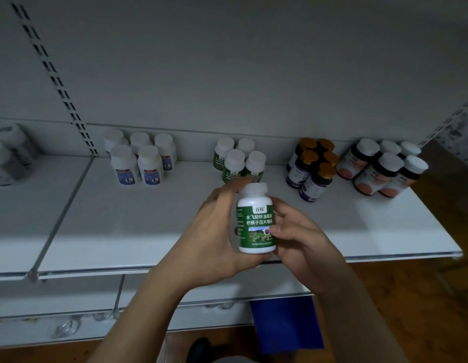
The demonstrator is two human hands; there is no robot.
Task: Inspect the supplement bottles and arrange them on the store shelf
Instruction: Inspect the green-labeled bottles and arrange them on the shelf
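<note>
I hold a white supplement bottle with a green label (255, 224) upright in front of the white store shelf (122, 218), label facing me. My left hand (214, 231) wraps its left side and back. My right hand (301, 234) grips its right side, thumb on the label. Behind it, at the back of the shelf, stands a group of matching green-label bottles (238, 161). Further groups line the back: blue-label white bottles (141, 158), purple-label bottles with orange caps (312, 169), and dark bottles with white caps and pink labels (382, 169).
A slotted upright (57, 82) runs up the back panel at the left. More blurred containers (7, 153) stand on the neighbouring shelf section at far left. Lower shelves (83, 297) lie below, with a blue object (285, 326) and wooden floor (411, 297) underneath.
</note>
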